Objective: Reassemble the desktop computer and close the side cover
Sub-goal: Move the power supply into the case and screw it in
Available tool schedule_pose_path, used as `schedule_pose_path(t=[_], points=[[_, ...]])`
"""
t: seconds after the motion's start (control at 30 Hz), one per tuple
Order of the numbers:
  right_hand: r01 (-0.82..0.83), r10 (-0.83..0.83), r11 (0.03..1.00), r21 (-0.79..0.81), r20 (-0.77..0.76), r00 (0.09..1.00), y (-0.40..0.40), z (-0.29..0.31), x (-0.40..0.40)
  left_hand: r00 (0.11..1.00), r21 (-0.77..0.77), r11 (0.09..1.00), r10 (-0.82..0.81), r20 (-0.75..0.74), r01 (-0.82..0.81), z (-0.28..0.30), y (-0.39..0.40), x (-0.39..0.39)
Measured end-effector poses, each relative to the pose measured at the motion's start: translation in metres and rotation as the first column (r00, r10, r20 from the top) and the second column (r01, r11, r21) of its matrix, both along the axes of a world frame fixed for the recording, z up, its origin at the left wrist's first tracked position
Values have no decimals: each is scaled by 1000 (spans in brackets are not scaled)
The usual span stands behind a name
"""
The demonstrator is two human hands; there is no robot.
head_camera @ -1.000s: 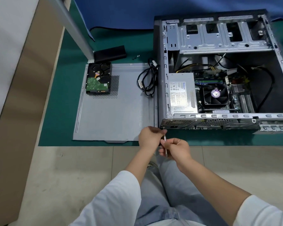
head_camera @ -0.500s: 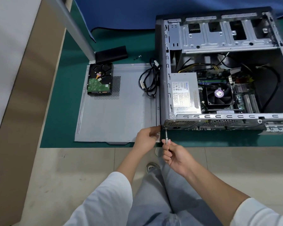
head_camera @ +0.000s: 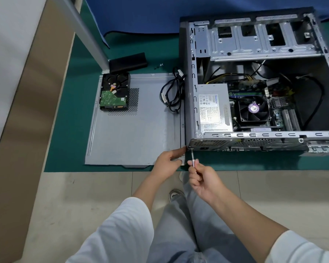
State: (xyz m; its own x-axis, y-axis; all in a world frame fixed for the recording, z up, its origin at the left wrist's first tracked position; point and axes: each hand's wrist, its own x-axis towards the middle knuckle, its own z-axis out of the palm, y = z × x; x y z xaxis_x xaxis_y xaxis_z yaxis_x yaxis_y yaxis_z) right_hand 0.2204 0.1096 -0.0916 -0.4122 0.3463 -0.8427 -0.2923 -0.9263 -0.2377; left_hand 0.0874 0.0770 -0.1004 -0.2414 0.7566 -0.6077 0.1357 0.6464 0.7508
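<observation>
The open desktop case (head_camera: 190,114) lies on its side on the green mat, with the power supply (head_camera: 214,107) and the CPU fan (head_camera: 254,109) showing inside. My right hand (head_camera: 203,179) grips a thin screwdriver (head_camera: 193,157) whose tip meets the case's near left rear corner. My left hand (head_camera: 168,163) rests at that same corner, fingers curled against the case edge. The grey side cover (head_camera: 133,133) lies flat to the left of the case, with a hard drive (head_camera: 114,92) on its far corner.
A bundle of black cables (head_camera: 172,92) lies between cover and case. A black flat part (head_camera: 128,61) and small screws (head_camera: 159,65) sit further back on the green mat (head_camera: 65,141). A metal table leg (head_camera: 87,35) stands at the left. The mat's front edge is right below my hands.
My left hand has slid a little left off the screwdriver tip onto the case corner. My right hand has drawn back slightly with the screwdriver, tip still at the corner.
</observation>
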Motion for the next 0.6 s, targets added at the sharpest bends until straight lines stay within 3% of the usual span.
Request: schedule_pose_path(t=[0.1, 0.2, 0.4, 0.5, 0.6], points=[[46, -74, 979, -201, -133, 988, 5, -3, 3, 1000, 4, 1000, 0, -1, 0, -2, 0, -1], [23, -53, 982, -189, -152, 987, -1, -6, 2, 1000, 10, 1000, 2, 9, -2, -4, 0, -1], [-58, 62, 997, -46, 84, 995, 5, 4, -2, 999, 17, 1000, 4, 32, -5, -4, -1, -2], [-73, 38, 992, 104, 302, 952, 3, 6, -6, 999, 9, 1000, 6, 33, -6, -3, 0, -2], [-82, -2, 980, 184, 419, 908, 0, 6, -12, 999, 8, 1000, 9, 35, -9, -3, 0, -1]])
